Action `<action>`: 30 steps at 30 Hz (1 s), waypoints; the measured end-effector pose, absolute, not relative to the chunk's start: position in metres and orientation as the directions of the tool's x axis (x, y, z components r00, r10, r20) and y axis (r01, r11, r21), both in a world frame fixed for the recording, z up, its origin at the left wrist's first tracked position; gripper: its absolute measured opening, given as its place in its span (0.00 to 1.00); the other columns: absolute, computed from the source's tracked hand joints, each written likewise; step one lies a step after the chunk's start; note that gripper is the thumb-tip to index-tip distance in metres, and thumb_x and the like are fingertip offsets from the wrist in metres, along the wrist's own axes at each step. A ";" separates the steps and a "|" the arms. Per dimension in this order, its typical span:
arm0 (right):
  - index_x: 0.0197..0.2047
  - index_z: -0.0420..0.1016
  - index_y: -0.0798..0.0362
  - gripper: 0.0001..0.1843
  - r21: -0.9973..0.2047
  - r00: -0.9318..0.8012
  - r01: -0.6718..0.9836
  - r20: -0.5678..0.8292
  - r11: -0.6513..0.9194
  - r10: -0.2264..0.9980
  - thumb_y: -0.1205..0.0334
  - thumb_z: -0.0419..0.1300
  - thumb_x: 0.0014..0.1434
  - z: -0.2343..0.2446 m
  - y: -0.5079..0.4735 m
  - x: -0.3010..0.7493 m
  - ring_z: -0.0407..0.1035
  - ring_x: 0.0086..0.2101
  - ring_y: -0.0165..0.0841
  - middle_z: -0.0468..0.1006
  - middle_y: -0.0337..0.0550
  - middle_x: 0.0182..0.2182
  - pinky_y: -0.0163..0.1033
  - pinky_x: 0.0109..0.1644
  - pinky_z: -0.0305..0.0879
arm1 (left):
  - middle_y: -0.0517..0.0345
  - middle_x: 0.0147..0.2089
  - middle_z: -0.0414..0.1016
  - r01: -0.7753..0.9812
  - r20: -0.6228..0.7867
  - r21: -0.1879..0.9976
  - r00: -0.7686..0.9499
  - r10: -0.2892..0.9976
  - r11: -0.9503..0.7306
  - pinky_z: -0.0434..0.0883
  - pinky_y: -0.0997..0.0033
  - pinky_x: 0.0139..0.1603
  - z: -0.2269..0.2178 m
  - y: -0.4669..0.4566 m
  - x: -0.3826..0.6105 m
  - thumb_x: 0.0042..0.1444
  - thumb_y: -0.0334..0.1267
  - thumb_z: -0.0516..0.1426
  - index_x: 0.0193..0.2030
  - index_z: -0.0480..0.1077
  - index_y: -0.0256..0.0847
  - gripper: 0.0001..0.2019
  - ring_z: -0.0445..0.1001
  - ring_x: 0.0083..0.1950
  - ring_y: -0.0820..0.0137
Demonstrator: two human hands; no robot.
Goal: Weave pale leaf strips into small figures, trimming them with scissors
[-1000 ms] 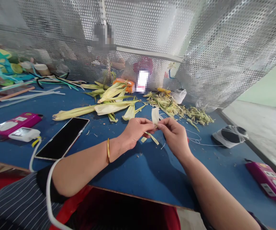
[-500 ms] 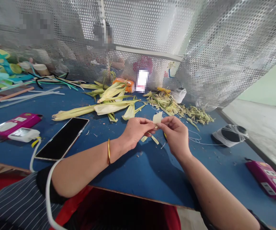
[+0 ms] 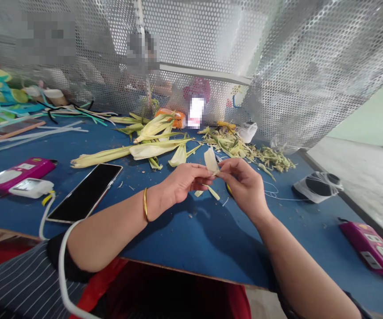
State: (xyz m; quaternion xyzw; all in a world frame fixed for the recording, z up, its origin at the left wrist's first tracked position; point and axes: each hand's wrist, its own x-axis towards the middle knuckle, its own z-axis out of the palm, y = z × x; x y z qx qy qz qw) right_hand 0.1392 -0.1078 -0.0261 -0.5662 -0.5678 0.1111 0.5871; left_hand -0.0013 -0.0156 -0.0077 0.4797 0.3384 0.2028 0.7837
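Both hands meet over the middle of the blue table. My left hand, with a gold bangle on the wrist, pinches a pale strip of corn husk. My right hand pinches the same strip from the other side, fingers closed. The strip's top end stands up between the fingertips, and a thin tail hangs below them. A small yellow thing shows under my right palm; I cannot make it out.
A pile of corn husk leaves lies behind the hands, with shredded scraps to the right. A black phone, a white device and a pink case lie left. A thread spool and another pink case lie right. Perforated metal screens stand at the back.
The husk strip has been worked between the fingertips; its upper end bent down half a second ago and now stands up again. Both hands have stayed almost in place.
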 end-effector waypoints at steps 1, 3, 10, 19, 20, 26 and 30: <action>0.35 0.73 0.48 0.02 -0.755 0.296 0.556 0.571 0.347 0.766 0.65 0.62 0.58 -0.024 -0.109 0.140 0.72 0.39 0.34 0.75 0.41 0.38 0.43 0.44 0.69 | 0.55 0.27 0.76 0.015 -0.344 0.883 0.700 0.626 0.469 0.70 0.75 0.29 -0.007 -0.013 -0.002 0.46 0.29 0.65 0.27 0.74 0.35 0.04 0.74 0.29 0.73; 0.34 0.76 0.47 0.03 -0.696 0.249 0.625 0.607 0.354 0.754 0.65 0.62 0.58 -0.022 -0.110 0.141 0.71 0.39 0.35 0.75 0.41 0.37 0.43 0.44 0.69 | 0.55 0.27 0.76 0.030 -0.344 0.881 0.725 0.597 0.471 0.70 0.75 0.29 -0.006 -0.010 -0.004 0.46 0.30 0.65 0.27 0.74 0.35 0.04 0.73 0.28 0.74; 0.32 0.78 0.47 0.04 -0.676 0.260 0.659 0.615 0.329 0.744 0.66 0.63 0.57 -0.025 -0.108 0.142 0.70 0.34 0.34 0.76 0.39 0.30 0.41 0.40 0.67 | 0.55 0.27 0.76 0.038 -0.336 0.871 0.774 0.537 0.489 0.71 0.75 0.31 -0.012 -0.005 -0.004 0.44 0.32 0.65 0.25 0.76 0.36 0.03 0.73 0.29 0.74; 0.30 0.77 0.47 0.06 -0.649 0.251 0.690 0.630 0.320 0.735 0.67 0.63 0.57 -0.025 -0.108 0.138 0.69 0.32 0.33 0.75 0.38 0.29 0.41 0.39 0.66 | 0.56 0.26 0.74 0.058 -0.351 0.871 0.768 0.535 0.488 0.71 0.75 0.32 -0.013 -0.005 -0.004 0.44 0.31 0.63 0.23 0.75 0.34 0.03 0.72 0.28 0.75; 0.30 0.77 0.47 0.06 -0.647 0.248 0.692 0.630 0.320 0.736 0.67 0.63 0.57 -0.024 -0.108 0.138 0.69 0.32 0.34 0.75 0.38 0.29 0.41 0.39 0.66 | 0.56 0.26 0.74 0.055 -0.348 0.872 0.768 0.537 0.486 0.71 0.75 0.32 -0.013 -0.005 -0.004 0.44 0.31 0.63 0.24 0.75 0.34 0.03 0.72 0.28 0.75; 0.30 0.75 0.48 0.06 -0.600 0.206 0.736 0.640 0.314 0.740 0.67 0.62 0.58 -0.026 -0.108 0.140 0.70 0.33 0.33 0.75 0.38 0.30 0.39 0.39 0.66 | 0.56 0.25 0.73 0.060 -0.355 0.875 0.754 0.553 0.480 0.70 0.76 0.31 -0.011 -0.010 -0.003 0.45 0.29 0.61 0.22 0.74 0.33 0.04 0.71 0.27 0.75; 0.29 0.73 0.50 0.07 -0.570 0.195 0.770 0.639 0.288 0.744 0.68 0.61 0.59 -0.029 -0.107 0.141 0.69 0.32 0.33 0.75 0.38 0.29 0.38 0.37 0.65 | 0.55 0.24 0.73 0.072 -0.374 0.874 0.733 0.569 0.481 0.70 0.76 0.30 -0.007 -0.013 -0.002 0.45 0.28 0.60 0.22 0.74 0.33 0.04 0.71 0.27 0.75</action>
